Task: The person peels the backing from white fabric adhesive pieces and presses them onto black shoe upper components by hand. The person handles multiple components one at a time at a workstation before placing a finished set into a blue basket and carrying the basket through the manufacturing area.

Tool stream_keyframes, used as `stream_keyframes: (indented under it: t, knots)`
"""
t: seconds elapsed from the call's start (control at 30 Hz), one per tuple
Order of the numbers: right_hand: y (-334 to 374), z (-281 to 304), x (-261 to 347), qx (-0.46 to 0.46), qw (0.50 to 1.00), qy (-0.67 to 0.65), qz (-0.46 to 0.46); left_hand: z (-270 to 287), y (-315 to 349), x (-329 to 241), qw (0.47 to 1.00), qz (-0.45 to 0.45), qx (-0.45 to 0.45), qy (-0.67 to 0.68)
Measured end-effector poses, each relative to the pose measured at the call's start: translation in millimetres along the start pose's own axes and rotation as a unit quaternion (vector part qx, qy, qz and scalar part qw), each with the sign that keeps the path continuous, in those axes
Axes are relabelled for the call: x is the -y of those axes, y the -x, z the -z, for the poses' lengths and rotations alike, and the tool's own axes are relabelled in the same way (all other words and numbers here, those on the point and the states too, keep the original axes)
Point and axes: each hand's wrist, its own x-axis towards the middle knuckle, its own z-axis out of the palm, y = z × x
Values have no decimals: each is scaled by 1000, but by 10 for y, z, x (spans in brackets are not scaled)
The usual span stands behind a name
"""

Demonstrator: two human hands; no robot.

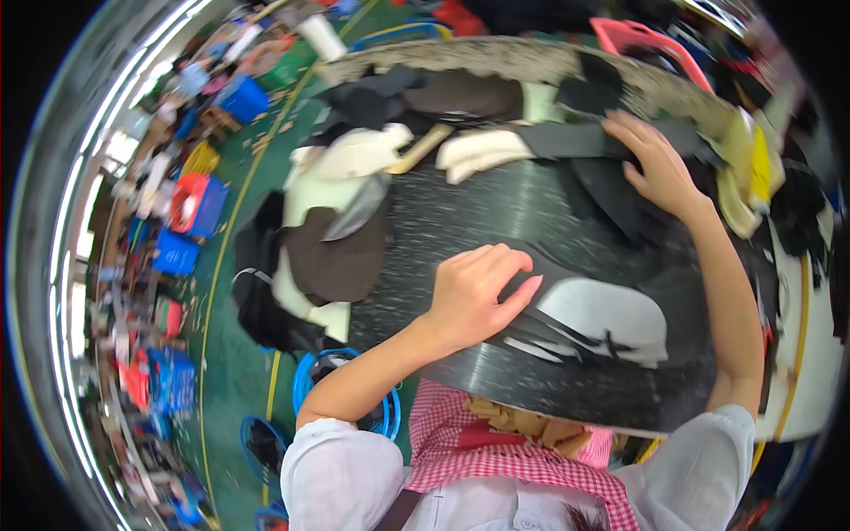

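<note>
My left hand (482, 292) is over the near part of a speckled black table (469, 212), its fingers curled and its thumb apart. It lies at the edge of a dark sheet piece (547, 265), and no held thing shows between thumb and fingers. Beside it is a pale grey rounded panel (606, 314) with thin white and black strips at its lower edge. My right hand (651, 164) reaches to the far right, fingers stretched out over a dark grey flat strip (567, 140). Touching that strip's left end are cream cut pieces (482, 152).
Stacks of dark brown pieces (341, 252) and cream pieces (363, 152) line the table's left side. Yellow pieces (760, 173) lie at the right edge. A pink basket (651, 40) stands beyond. Blue bins (177, 252) and a blue-rimmed bucket (305, 385) stand left on the green floor.
</note>
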Motion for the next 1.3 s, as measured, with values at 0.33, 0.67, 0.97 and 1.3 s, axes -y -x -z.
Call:
stream_keyframes:
  t: [0.33,0.67,0.97,1.3]
  knots:
    - [720,772,1315,-22,994,67,87,1121,44,2223,952,63,72,-290]
    - [1097,935,1815,84,986,-102,-106,1071,-130,1940,943,-100,-118,-296]
    - [946,639,2399,-8,671,-675,-306,503,194,-227,946,-286,5,-151]
    - [1010,860,2486,1,704,-689,-173,489,102,-741,884,-30,256,390]
